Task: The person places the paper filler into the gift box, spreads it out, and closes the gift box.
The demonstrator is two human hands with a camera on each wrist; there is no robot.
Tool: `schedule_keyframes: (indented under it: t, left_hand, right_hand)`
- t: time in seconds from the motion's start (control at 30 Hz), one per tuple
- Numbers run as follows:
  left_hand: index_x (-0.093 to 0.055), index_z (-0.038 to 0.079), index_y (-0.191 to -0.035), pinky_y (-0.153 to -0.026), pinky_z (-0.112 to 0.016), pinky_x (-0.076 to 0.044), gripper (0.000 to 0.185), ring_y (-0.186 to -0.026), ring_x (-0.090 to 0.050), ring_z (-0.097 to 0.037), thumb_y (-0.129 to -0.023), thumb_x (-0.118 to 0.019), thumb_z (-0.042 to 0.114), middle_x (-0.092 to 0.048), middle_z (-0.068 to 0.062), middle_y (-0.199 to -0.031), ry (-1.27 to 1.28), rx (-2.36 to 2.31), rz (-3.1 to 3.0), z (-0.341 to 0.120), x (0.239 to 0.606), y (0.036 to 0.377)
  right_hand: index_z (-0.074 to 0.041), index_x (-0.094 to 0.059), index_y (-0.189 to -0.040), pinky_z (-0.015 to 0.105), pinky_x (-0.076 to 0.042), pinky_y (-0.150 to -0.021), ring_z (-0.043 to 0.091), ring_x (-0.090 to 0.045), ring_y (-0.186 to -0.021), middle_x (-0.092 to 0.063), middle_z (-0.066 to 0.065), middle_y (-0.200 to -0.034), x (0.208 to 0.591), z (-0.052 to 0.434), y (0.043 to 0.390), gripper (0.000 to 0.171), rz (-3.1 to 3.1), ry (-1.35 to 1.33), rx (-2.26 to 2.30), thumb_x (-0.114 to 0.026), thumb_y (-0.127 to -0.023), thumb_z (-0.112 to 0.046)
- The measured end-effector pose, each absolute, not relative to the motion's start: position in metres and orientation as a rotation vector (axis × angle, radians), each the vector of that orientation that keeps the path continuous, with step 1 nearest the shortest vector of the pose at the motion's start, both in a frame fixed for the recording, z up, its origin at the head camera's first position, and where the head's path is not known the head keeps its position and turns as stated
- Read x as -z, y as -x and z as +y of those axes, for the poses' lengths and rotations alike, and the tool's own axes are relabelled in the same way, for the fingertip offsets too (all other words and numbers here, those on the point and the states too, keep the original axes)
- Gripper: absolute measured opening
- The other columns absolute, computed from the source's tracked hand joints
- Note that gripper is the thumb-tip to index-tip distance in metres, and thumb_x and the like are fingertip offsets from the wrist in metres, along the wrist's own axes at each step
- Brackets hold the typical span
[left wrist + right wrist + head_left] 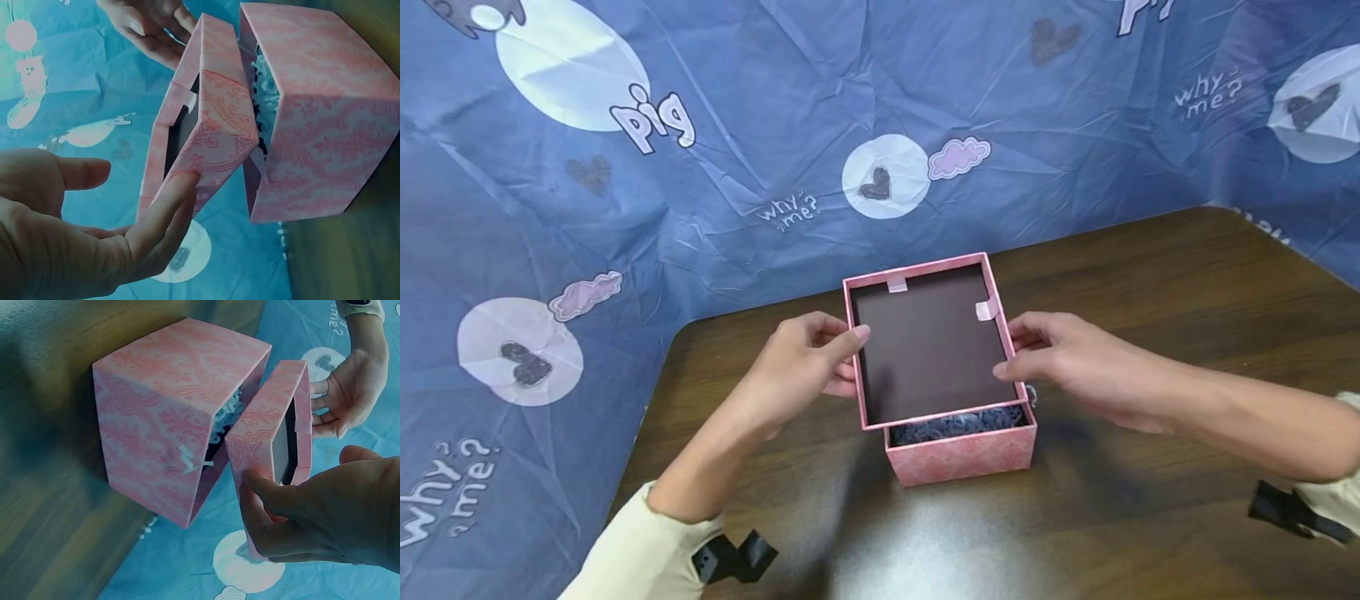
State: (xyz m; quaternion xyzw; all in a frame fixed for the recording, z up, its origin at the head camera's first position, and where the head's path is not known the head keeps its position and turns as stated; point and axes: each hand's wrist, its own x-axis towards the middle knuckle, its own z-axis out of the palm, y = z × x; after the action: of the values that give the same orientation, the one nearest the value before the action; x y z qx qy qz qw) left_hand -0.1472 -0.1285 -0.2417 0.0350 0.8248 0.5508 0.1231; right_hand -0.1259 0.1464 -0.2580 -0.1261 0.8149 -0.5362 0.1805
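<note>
A pink patterned box lid (932, 342) with a dark inside and two pale tabs faces up, tilted above the rear of a matching open box (962, 457). Shredded paper filler (955, 423) shows inside the box, and a strand hangs over its right rim. My left hand (801, 354) holds the lid's left side, fingers on the outer wall and thumb over the rim. On the right side my right hand (1067, 358) holds it the same way. In both wrist views the thumbs stand a little off the rim. Whether lid and box touch, I cannot tell.
The box stands on a dark wooden table (1150, 292). Behind and to the left hangs a blue printed cloth (760, 108). Black straps or mounts (733, 557) sit on both pale sleeves.
</note>
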Motion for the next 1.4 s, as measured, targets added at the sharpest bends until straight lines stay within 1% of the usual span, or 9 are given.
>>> schedule_keyframes:
  t: [0.17, 0.3, 0.43, 0.53, 0.73, 1.07, 1.2, 1.3, 1.4]
  left_hand:
    - [-0.046, -0.013, -0.119, -0.074, -0.041, -0.058, 0.042, -0.072, -0.064, -0.021, -0.1, -0.051, 0.024, -0.055, -0.017, -0.091, -0.098, -1.759, 2.206, -0.13, 0.24, 0.15]
    - [-0.042, -0.013, -0.118, -0.081, -0.047, -0.055, 0.052, -0.077, -0.064, -0.025, -0.103, -0.041, 0.038, -0.055, -0.015, -0.086, -0.131, -1.85, 2.041, -0.136, 0.236, 0.153]
    - [-0.044, -0.01, -0.113, -0.085, -0.05, -0.053, 0.066, -0.08, -0.062, -0.027, -0.102, -0.025, 0.052, -0.055, -0.013, -0.086, -0.158, -1.889, 1.962, -0.139, 0.237, 0.155]
    - [-0.046, -0.005, -0.104, -0.086, -0.051, -0.053, 0.067, -0.077, -0.062, -0.026, -0.1, -0.019, 0.056, -0.055, -0.011, -0.081, -0.147, -1.917, 1.957, -0.14, 0.239, 0.155]
    - [-0.05, 0.001, -0.091, -0.087, -0.051, -0.052, 0.062, -0.073, -0.062, -0.023, -0.101, -0.023, 0.056, -0.056, -0.008, -0.075, -0.138, -1.923, 2.025, -0.138, 0.243, 0.154]
    - [-0.05, -0.001, -0.096, -0.085, -0.046, -0.054, 0.05, -0.075, -0.06, -0.018, -0.103, -0.032, 0.045, -0.057, -0.007, -0.078, -0.316, -1.966, 2.087, -0.135, 0.245, 0.15]
    - [-0.049, -0.004, -0.104, -0.086, -0.044, -0.054, 0.045, -0.081, -0.061, -0.019, -0.104, -0.034, 0.038, -0.059, -0.012, -0.086, -0.357, -2.003, 2.11, -0.132, 0.246, 0.147]
    - [-0.047, -0.006, -0.112, -0.091, -0.043, -0.052, 0.041, -0.093, -0.063, -0.025, -0.105, -0.035, 0.032, -0.06, -0.019, -0.099, -0.385, -2.038, 2.122, -0.132, 0.246, 0.145]
    - [-0.046, -0.01, -0.115, -0.096, -0.038, -0.049, 0.037, -0.105, -0.06, -0.027, -0.105, -0.038, 0.025, -0.055, -0.023, -0.114, -0.399, -2.059, 2.14, -0.133, 0.246, 0.143]
  right_hand:
    - [0.004, -0.05, -0.125, 0.036, -0.04, -0.09, 0.022, -0.053, -0.1, -0.058, 0.012, -0.11, 0.262, 0.151, 0.126, 0.044, 2.325, 0.329, 1.584, -0.064, -0.088, -0.017]
    - [0.005, -0.048, -0.125, 0.03, -0.045, -0.09, 0.021, -0.056, -0.104, -0.055, 0.015, -0.117, 0.264, 0.154, 0.129, 0.041, 2.257, 0.281, 1.762, -0.061, -0.092, -0.015]
    - [0.007, -0.047, -0.118, 0.028, -0.046, -0.095, 0.023, -0.06, -0.108, -0.053, 0.016, -0.122, 0.264, 0.158, 0.132, 0.032, 2.095, 0.274, 1.973, -0.054, -0.098, -0.018]
    - [0.004, -0.05, -0.109, 0.032, -0.047, -0.094, 0.025, -0.06, -0.105, -0.056, 0.012, -0.115, 0.264, 0.159, 0.135, 0.026, 2.025, 0.28, 2.055, -0.05, -0.101, -0.021]
    - [0.001, -0.05, -0.102, 0.03, -0.047, -0.091, 0.025, -0.053, -0.102, -0.054, 0.011, -0.105, 0.264, 0.158, 0.14, 0.03, 1.986, 0.274, 2.073, -0.042, -0.104, -0.028]
    - [-0.007, -0.055, -0.098, 0.031, -0.046, -0.092, 0.021, -0.055, -0.099, -0.058, 0.006, -0.101, 0.269, 0.162, 0.148, 0.024, 1.94, 0.274, 2.128, -0.036, -0.105, -0.02]
    - [-0.003, -0.055, -0.1, 0.032, -0.047, -0.094, 0.023, -0.056, -0.103, -0.057, 0.008, -0.106, 0.268, 0.164, 0.15, 0.022, 1.945, 0.305, 2.154, -0.038, -0.105, -0.017]
    - [0.002, -0.052, -0.105, 0.03, -0.046, -0.097, 0.023, -0.057, -0.11, -0.055, 0.011, -0.115, 0.265, 0.167, 0.149, 0.023, 1.97, 0.336, 2.139, -0.039, -0.104, -0.016]
    - [0.005, -0.053, -0.105, 0.027, -0.045, -0.098, 0.022, -0.058, -0.111, -0.057, 0.013, -0.115, 0.264, 0.169, 0.149, 0.02, 1.965, 0.342, 2.156, -0.043, -0.103, -0.012]
